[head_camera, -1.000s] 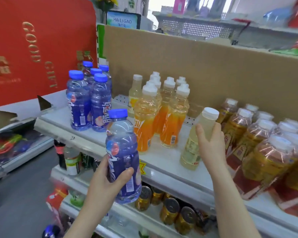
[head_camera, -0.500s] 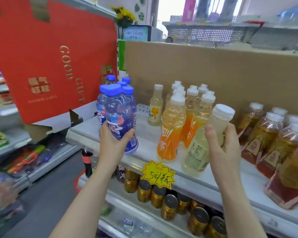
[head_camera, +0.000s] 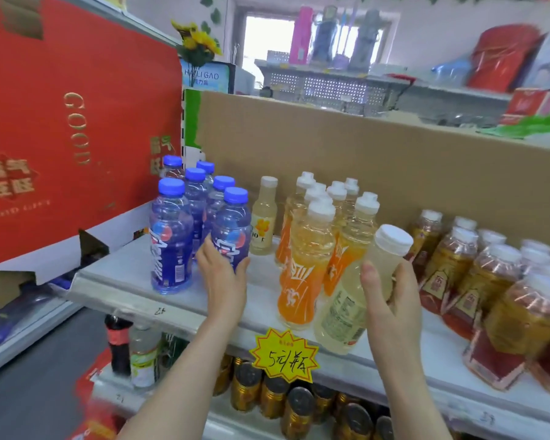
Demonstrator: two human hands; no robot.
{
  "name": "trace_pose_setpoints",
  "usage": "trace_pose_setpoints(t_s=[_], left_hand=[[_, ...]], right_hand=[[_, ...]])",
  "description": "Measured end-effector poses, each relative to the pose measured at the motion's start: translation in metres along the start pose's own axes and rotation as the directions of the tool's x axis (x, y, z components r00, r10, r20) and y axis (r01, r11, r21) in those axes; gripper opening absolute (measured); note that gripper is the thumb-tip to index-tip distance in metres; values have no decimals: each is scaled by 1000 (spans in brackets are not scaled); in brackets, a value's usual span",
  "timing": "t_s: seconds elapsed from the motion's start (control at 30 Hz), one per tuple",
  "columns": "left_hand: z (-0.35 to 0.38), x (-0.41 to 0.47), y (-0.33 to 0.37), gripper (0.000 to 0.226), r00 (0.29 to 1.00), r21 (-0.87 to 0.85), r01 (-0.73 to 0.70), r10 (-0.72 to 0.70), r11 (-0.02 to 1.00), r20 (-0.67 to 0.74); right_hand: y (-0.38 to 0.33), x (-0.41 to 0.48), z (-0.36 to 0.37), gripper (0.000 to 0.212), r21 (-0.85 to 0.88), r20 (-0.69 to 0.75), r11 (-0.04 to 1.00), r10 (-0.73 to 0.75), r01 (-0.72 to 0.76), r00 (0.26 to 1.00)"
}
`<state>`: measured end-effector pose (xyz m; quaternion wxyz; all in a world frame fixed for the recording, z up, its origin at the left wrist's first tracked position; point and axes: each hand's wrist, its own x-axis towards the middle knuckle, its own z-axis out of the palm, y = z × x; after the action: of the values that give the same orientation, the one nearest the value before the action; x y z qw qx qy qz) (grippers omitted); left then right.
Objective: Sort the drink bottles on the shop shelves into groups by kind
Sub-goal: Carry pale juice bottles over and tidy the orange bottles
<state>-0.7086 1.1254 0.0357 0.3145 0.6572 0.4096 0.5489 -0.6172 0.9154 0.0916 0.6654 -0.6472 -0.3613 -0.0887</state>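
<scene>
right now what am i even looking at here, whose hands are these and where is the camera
There is no machine: these are a person's two bare hands, filmed by one camera worn on their head, looking forward and down at a shop shelf. The left hand grips a blue-capped bottle among others of its kind. The right hand holds a pale yellow bottle, tilted, at the shelf's front. Between them stand orange bottles, with amber bottles to the right and gold cans below.

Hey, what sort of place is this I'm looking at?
Most likely a small shop: a shelf stocked with rows of drink bottles grouped by kind, a yellow handwritten price tag on its front edge, and gold cans lined up on the level below.
</scene>
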Motion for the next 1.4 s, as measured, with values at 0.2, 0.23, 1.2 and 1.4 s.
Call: trace_pose_setpoints(t_s=[0.2,0.23,1.2,1.4], left_hand=[[-2,13,-4,86,999,33,28,-30,999,38],[-5,11,-3,86,998,42,35,-37,998,52],[102,134,96,40,944,177,148,-192,973,269],[54,96,106,40,936,194,-100,26,976,351]], right_hand=[[1,-2,0,44,-14,-12,1000,22,-22,1000],[0,-2,0,43,-13,-16,1000,24,-24,1000],[4,46,-30,11,-13,28,992,124,-124,992],[11,39,-26,23,40,24,991,125,-126,992]])
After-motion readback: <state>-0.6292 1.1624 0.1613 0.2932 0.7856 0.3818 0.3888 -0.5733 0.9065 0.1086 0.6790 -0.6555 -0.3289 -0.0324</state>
